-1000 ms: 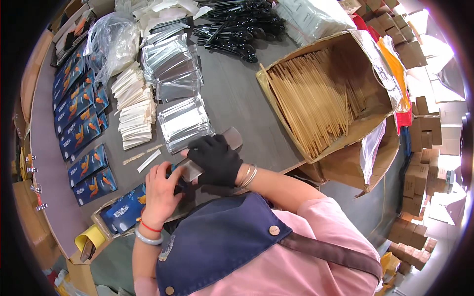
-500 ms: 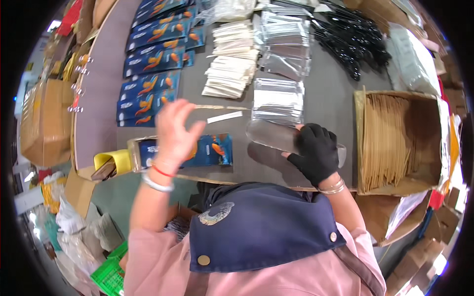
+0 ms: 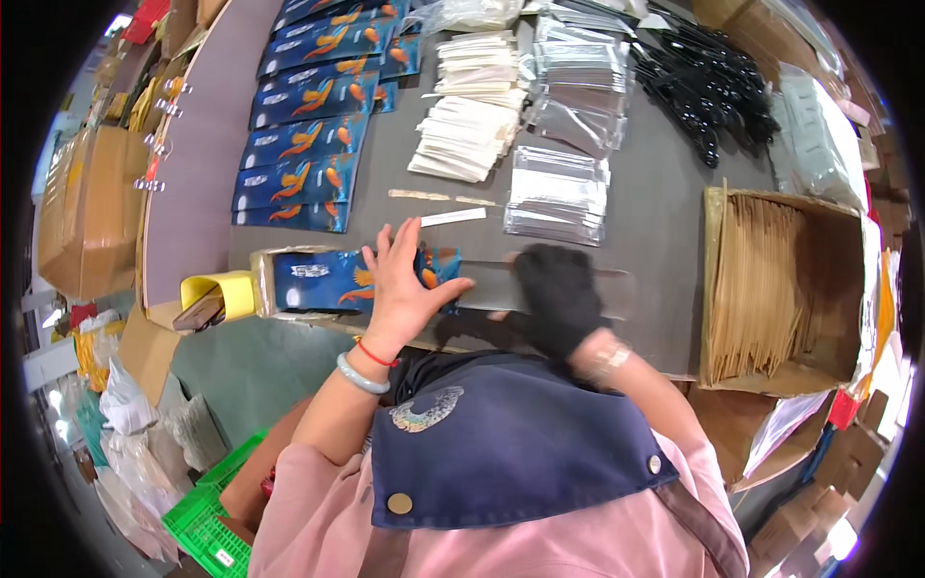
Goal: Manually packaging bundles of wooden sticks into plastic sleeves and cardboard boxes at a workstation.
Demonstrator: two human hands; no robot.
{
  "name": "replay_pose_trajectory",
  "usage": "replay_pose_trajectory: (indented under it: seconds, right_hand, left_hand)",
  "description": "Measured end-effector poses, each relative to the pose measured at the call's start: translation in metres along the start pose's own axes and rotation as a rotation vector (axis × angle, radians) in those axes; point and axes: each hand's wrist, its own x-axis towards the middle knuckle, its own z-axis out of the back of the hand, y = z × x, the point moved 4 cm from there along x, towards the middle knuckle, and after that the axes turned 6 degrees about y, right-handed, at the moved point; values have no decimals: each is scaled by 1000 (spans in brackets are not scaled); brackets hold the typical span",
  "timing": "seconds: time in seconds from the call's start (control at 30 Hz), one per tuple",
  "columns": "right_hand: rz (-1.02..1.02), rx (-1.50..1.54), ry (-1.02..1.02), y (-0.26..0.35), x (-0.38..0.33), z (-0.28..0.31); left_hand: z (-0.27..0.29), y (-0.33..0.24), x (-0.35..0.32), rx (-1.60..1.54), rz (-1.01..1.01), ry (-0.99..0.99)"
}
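A blue pouch (image 3: 323, 279) with orange printed shapes lies flat near the table's front edge, its left end by a cardboard piece. My left hand (image 3: 400, 275) rests over the pouch's right end, fingers spread and thumb pointing right. In a black fingerless glove, my right hand (image 3: 557, 294) grips a long clear plastic piece (image 3: 617, 294) with a rounded end. That piece's left end reaches the pouch's right end; whether it is inside cannot be told. My right fingers are blurred and partly hidden. Just beyond my left hand lies a narrow white strip (image 3: 453, 217).
Overlapping blue pouches (image 3: 299, 144) line the far left. Beyond my hands are stacks of white strips (image 3: 462, 135), clear silvery packets (image 3: 557, 193) and black glossy items (image 3: 708, 106). A cardboard box (image 3: 713, 289) of brown sheets stands right, a yellow holder (image 3: 220, 297) left.
My right hand has carried the clear plastic piece left to the pouch's right end. My left hand has moved right and down onto that end of the pouch.
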Motion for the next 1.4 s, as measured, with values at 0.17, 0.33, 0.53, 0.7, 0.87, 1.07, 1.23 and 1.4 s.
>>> replay_pose_trajectory:
  seconds: [0.17, 0.33, 0.53, 0.7, 0.87, 1.07, 1.23, 1.4]
  right_hand:
    - [156, 158, -205, 5, 2, 5]
    - [-359, 132, -691, -121, -101, 61]
    - [-1117, -281, -628, -211, -246, 128]
    - [-1289, -318, -393, -234, -249, 130]
    - [-1305, -351, -390, -237, -246, 125]
    - [-1215, -514, -428, -225, -259, 118]
    - [-932, -413, -886, -120, -277, 90]
    - [-1270, 3, -676, -70, -390, -71]
  left_hand:
    - [1, 29, 21, -157, -54, 113]
    - [5, 40, 68, 154, -230, 158]
    - [-2, 34, 85, 25, -292, 203]
    - [2, 30, 81, 52, -274, 235]
    - [12, 25, 68, -34, -257, 209]
    - [20, 1, 64, -129, -132, 290]
    - [13, -17, 60, -265, -109, 355]
    - [-5, -37, 71, -285, -188, 442]
